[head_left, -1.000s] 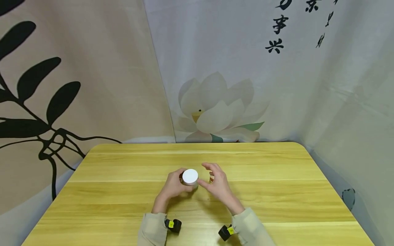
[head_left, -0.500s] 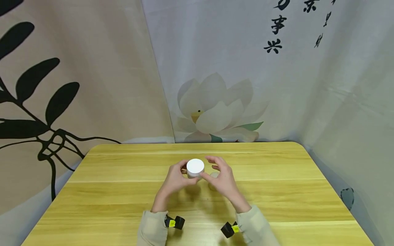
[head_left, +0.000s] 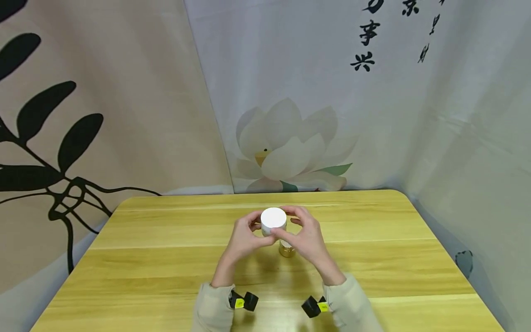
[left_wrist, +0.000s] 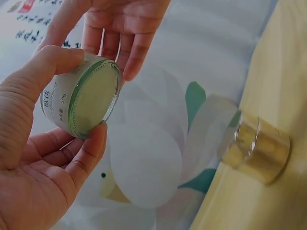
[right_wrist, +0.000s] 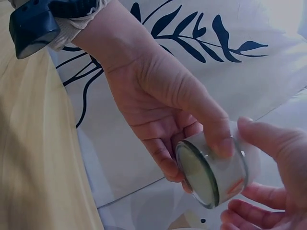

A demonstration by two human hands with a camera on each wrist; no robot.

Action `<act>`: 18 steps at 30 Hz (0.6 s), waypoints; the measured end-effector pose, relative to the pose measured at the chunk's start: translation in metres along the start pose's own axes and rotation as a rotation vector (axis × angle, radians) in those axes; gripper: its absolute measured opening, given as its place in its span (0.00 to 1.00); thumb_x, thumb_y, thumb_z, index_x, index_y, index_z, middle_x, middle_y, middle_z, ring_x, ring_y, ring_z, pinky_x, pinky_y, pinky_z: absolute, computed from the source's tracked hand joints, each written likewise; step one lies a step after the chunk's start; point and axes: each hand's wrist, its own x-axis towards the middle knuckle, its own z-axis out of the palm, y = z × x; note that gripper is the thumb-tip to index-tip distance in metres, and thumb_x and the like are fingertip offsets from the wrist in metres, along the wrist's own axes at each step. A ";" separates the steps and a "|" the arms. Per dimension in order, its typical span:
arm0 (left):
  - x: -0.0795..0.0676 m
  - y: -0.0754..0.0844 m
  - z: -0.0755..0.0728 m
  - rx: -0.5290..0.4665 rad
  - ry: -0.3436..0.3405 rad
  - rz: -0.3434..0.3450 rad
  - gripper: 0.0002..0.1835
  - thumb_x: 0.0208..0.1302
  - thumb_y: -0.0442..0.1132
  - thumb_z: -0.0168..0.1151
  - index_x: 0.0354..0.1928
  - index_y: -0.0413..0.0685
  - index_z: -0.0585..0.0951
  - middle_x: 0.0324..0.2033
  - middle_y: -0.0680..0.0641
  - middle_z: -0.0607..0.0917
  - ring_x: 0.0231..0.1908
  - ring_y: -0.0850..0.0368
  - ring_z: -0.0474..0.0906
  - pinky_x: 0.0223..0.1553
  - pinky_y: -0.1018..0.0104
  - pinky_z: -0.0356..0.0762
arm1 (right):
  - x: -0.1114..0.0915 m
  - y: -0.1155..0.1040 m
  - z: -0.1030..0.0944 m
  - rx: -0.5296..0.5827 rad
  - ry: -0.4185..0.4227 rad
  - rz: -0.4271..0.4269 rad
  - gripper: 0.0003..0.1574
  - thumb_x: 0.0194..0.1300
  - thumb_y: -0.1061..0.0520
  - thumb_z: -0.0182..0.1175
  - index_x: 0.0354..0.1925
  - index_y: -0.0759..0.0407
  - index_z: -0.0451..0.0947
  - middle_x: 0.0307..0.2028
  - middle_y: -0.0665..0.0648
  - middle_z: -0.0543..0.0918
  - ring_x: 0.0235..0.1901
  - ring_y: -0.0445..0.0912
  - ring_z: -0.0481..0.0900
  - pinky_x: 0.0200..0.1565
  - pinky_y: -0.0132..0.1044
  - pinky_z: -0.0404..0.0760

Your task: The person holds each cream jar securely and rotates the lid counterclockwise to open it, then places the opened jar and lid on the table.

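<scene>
A small round cream jar [head_left: 273,222] with a flat white lid is held up off the table. My left hand [head_left: 244,236] grips its body. In the left wrist view, the greenish glass base [left_wrist: 98,98] faces the camera, and the white label has dark print and "50g". My right hand [head_left: 304,234] holds the lid end, thumb at the near side and index finger at the far side. The right wrist view has the right thumb [right_wrist: 259,134] at the lid's rim. Below the hands, a short shiny gold container [head_left: 286,250] with a pale top stands on the table.
The wood-grain table [head_left: 166,258] has rounded far corners. Behind it hangs a printed cloth [head_left: 137,92] with dark leaves, a pale lotus and black characters. A black wrist camera [head_left: 244,302] sits at the left cuff, another [head_left: 314,306] at the right.
My left hand has raised the cream jar and carried it rightward. My right hand has come in from beside it to the lid. The gold container is now in fuller view below.
</scene>
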 end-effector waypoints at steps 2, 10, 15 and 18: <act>0.002 0.002 0.003 -0.011 -0.006 0.008 0.26 0.42 0.21 0.68 0.49 0.24 0.75 0.40 0.36 0.80 0.38 0.52 0.74 0.44 0.63 0.78 | 0.000 -0.002 -0.002 -0.010 0.009 0.005 0.31 0.45 0.63 0.74 0.50 0.64 0.76 0.47 0.60 0.79 0.47 0.54 0.76 0.49 0.53 0.75; 0.008 0.013 0.014 -0.024 -0.038 0.034 0.27 0.42 0.21 0.68 0.49 0.23 0.75 0.39 0.35 0.80 0.38 0.52 0.74 0.42 0.64 0.78 | 0.000 -0.006 -0.016 -0.042 0.025 0.003 0.32 0.43 0.60 0.75 0.48 0.63 0.77 0.44 0.58 0.79 0.47 0.51 0.76 0.51 0.50 0.75; 0.015 0.005 0.021 -0.026 -0.057 0.060 0.27 0.42 0.21 0.68 0.49 0.24 0.75 0.39 0.35 0.80 0.38 0.48 0.75 0.41 0.63 0.79 | 0.000 -0.006 -0.027 -0.029 0.032 -0.038 0.30 0.43 0.58 0.76 0.47 0.61 0.78 0.44 0.56 0.79 0.46 0.49 0.76 0.51 0.49 0.75; 0.019 -0.004 0.026 -0.024 -0.058 0.086 0.27 0.41 0.23 0.70 0.49 0.26 0.76 0.39 0.35 0.81 0.38 0.46 0.76 0.40 0.63 0.79 | 0.001 -0.006 -0.032 -0.025 0.031 -0.065 0.29 0.43 0.59 0.76 0.46 0.61 0.78 0.43 0.55 0.79 0.45 0.48 0.76 0.51 0.49 0.75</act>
